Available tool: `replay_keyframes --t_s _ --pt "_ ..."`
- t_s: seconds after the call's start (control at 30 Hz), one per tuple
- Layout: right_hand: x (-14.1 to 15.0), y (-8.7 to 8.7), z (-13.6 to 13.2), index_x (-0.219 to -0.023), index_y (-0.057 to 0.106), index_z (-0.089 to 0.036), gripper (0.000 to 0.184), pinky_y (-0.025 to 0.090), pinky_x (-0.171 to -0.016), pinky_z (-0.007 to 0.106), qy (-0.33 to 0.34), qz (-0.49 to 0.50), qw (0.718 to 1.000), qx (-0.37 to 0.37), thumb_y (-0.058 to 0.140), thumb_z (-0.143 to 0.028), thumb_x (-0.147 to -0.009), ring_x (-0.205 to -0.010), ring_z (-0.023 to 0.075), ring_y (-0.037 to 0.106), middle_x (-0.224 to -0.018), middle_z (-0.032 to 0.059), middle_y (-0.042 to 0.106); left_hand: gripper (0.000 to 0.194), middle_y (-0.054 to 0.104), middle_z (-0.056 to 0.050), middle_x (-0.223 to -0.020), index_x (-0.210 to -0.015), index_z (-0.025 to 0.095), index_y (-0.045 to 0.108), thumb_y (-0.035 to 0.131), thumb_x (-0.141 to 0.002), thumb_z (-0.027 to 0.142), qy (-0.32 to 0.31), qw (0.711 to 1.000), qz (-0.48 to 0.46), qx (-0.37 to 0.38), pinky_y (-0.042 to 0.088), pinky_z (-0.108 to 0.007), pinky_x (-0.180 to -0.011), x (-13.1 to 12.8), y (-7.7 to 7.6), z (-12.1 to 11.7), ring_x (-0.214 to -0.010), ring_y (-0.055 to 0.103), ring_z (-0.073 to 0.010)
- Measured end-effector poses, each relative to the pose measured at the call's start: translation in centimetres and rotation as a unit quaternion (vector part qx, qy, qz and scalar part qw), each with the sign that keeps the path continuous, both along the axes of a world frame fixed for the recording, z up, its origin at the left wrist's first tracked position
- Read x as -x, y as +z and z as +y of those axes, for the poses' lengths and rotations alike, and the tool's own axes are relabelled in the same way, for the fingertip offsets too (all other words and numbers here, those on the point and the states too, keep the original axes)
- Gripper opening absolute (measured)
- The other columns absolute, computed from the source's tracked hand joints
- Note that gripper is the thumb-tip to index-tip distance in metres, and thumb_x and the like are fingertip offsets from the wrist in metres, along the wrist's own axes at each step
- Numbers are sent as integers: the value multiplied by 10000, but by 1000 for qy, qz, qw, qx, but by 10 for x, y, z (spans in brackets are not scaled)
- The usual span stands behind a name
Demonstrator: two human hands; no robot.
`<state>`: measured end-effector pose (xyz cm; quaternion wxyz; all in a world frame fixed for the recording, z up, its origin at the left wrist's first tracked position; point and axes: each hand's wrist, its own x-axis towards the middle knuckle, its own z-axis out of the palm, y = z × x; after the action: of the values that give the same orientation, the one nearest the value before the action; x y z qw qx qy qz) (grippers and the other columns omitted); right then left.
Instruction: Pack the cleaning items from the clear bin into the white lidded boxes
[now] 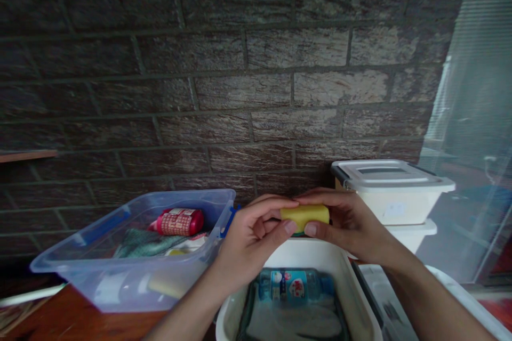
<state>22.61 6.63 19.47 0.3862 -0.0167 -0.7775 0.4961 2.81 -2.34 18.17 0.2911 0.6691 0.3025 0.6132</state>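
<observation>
Between both hands is a yellow sponge (307,216) with a thin green edge along its underside. My left hand (254,229) pinches its left end between thumb and fingers, and my right hand (344,217) grips the right end the same way. The sponge is held up above the far rim of a white tub (316,253). Inside that tub lies a clear bottle with a blue label (294,285), on its side upon greyish contents that I cannot make out.
At the left a translucent bin (140,285) holds a red bottle (181,222), a dark green cloth (150,242) and other items. Stacked lidded white boxes (394,200) stand at the right. A dark brick wall (216,90) rises behind, with a wooden surface (80,319) below.
</observation>
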Motion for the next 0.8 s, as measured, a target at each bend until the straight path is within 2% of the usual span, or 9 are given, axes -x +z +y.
replay_keyframes --t_s 0.13,0.33,0.43,0.53,0.67,0.8 --pt "2 -4 2 -1280 705 -251 431 559 -874 296 -21 -2 1000 -23 780 -185 -861 -1063 207 676 -1282 93 670 319 647 -88 -1278 -1203 235 702 730 -893 164 -8 1000 11 21 567 -321 -955 -2 -4 -2 -1155 663 -236" --pt "-1 -2 0 -1321 680 -258 427 557 -873 309 -16 -13 999 -30 744 -241 -899 -1079 217 667 -1300 104 650 280 688 -76 -1229 -1181 242 712 719 -906 187 14 999 10 35 567 -301 -926 0 -4 -2 -1092 687 -218" --pt "-6 2 1 -1316 691 -269 388 556 -871 310 -16 -29 999 -25 712 -286 -929 -1088 228 671 -1306 95 667 244 731 -70 -1164 -1161 233 732 710 -918 227 20 999 -2 35 567 -255 -863 0 -1 -2 -1014 705 -192" --pt "-12 4 4 -1288 715 -273 340 554 -877 308 -43 -47 998 -28 673 -337 -956 -1114 241 670 -1277 80 698 203 763 -59 -1101 -1120 222 765 698 -931 251 43 999 -5 30 559 -211 -825 -2 7 -4 -969 715 -170" --pt "-14 6 6 -1244 745 -277 304 560 -889 328 -69 -53 995 -45 623 -377 -985 -1144 256 662 -1264 75 713 186 775 -52 -1080 -1085 221 796 668 -950 227 68 998 6 11 558 -201 -851 -4 16 -8 -998 719 -173" --pt "-10 6 2 -1265 727 -273 319 565 -868 320 -59 -37 997 -21 663 -354 -963 -1105 242 671 -1229 79 708 200 757 -62 -1117 -1094 230 802 664 -951 208 71 997 11 0 557 -209 -886 -3 14 -7 -1033 707 -174"
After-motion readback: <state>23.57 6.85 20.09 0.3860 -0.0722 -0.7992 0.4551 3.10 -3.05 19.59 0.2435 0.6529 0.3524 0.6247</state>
